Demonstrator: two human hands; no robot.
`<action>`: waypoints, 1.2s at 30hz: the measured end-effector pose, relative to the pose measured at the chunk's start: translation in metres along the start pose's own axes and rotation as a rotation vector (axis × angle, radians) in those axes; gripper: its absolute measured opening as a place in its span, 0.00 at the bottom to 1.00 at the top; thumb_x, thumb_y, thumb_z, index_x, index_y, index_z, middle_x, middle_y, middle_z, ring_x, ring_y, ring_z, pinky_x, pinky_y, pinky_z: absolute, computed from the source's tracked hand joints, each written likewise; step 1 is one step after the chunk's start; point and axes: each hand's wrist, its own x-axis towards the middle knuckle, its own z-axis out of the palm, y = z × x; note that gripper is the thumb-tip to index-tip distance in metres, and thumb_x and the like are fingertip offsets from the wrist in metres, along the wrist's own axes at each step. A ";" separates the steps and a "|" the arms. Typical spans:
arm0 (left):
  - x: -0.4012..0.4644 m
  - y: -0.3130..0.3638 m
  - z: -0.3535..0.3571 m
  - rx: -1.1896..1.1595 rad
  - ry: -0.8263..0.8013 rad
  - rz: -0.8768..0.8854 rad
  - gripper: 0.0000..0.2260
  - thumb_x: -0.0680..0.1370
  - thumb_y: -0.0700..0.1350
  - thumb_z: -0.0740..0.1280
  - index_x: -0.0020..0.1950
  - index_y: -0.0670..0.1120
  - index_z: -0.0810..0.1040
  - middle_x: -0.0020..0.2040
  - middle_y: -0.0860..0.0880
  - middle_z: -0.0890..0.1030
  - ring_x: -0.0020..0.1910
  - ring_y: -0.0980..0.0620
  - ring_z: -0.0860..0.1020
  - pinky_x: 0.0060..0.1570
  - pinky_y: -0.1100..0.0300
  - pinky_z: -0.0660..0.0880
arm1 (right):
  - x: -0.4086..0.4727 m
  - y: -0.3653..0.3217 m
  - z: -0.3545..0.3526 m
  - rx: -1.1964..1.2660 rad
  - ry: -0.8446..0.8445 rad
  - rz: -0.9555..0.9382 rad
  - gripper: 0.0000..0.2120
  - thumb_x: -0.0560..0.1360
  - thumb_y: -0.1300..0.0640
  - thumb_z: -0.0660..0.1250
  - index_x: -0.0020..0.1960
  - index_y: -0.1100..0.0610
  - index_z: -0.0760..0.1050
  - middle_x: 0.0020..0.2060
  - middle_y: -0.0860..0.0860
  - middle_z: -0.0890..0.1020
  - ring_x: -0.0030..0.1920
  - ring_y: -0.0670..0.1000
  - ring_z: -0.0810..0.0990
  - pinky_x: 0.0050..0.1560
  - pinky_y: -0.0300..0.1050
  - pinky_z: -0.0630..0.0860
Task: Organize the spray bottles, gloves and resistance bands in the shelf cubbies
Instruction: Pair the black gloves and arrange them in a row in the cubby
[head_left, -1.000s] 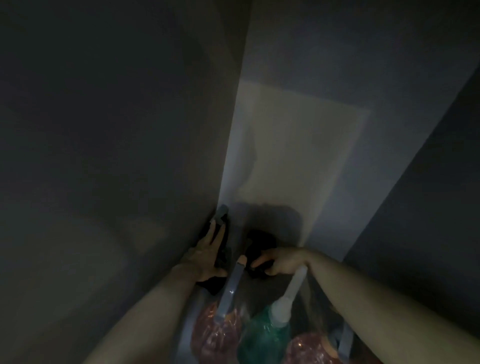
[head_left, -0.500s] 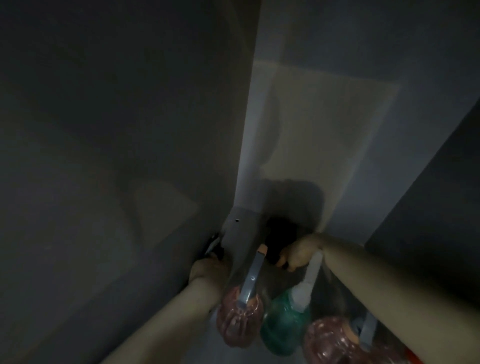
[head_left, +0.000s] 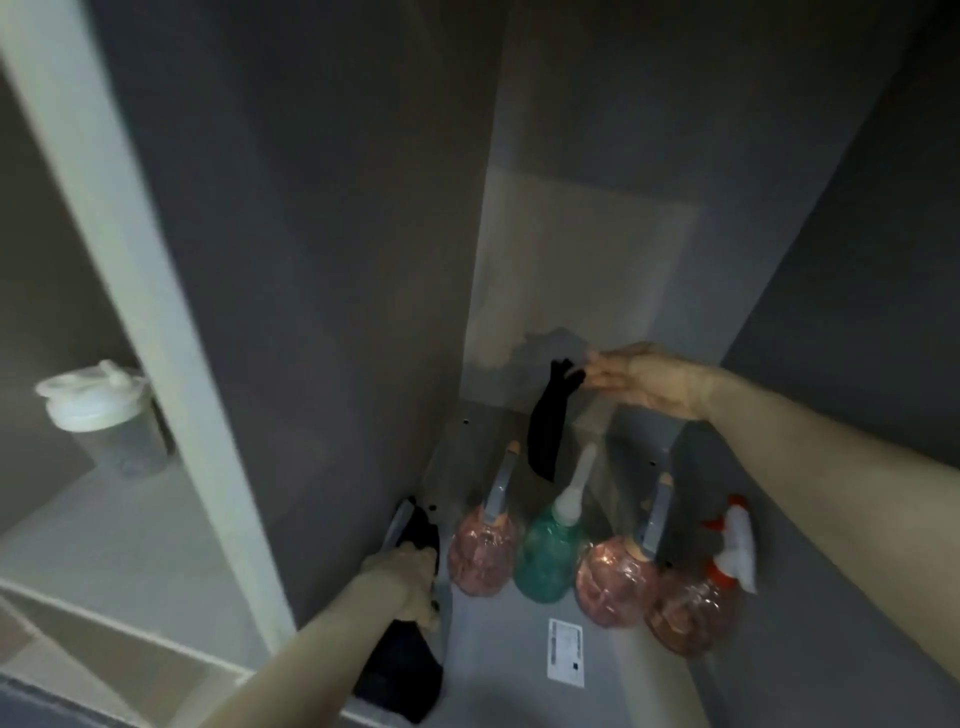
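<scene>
Right hand pinches a limp black fabric glove above the grey cubby floor — likely clearing it from the bottles; left hand grips another dark glove by the side wall.

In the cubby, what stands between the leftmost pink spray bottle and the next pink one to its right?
In the head view, a green spray bottle with a white nozzle stands between the leftmost pink bottle and the second pink bottle.
</scene>
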 end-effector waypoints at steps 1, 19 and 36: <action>-0.019 0.004 -0.006 -0.019 -0.019 0.035 0.26 0.76 0.58 0.62 0.70 0.46 0.67 0.68 0.47 0.71 0.66 0.47 0.72 0.59 0.57 0.73 | -0.017 -0.010 0.002 0.121 0.002 -0.047 0.16 0.79 0.52 0.59 0.60 0.61 0.76 0.58 0.54 0.80 0.54 0.45 0.79 0.61 0.38 0.73; -0.235 0.096 -0.087 -2.186 0.084 0.505 0.20 0.72 0.39 0.71 0.63 0.37 0.76 0.57 0.35 0.81 0.55 0.38 0.81 0.49 0.47 0.81 | -0.232 0.009 0.121 0.939 -0.001 -0.324 0.32 0.54 0.48 0.83 0.51 0.60 0.77 0.45 0.59 0.83 0.50 0.57 0.84 0.49 0.51 0.82; -0.269 0.034 -0.060 -1.666 0.141 0.613 0.14 0.70 0.43 0.71 0.55 0.40 0.81 0.51 0.37 0.84 0.47 0.41 0.84 0.46 0.49 0.82 | -0.237 -0.004 0.151 0.649 0.234 -0.363 0.29 0.59 0.46 0.78 0.57 0.57 0.77 0.55 0.56 0.83 0.57 0.54 0.81 0.58 0.49 0.77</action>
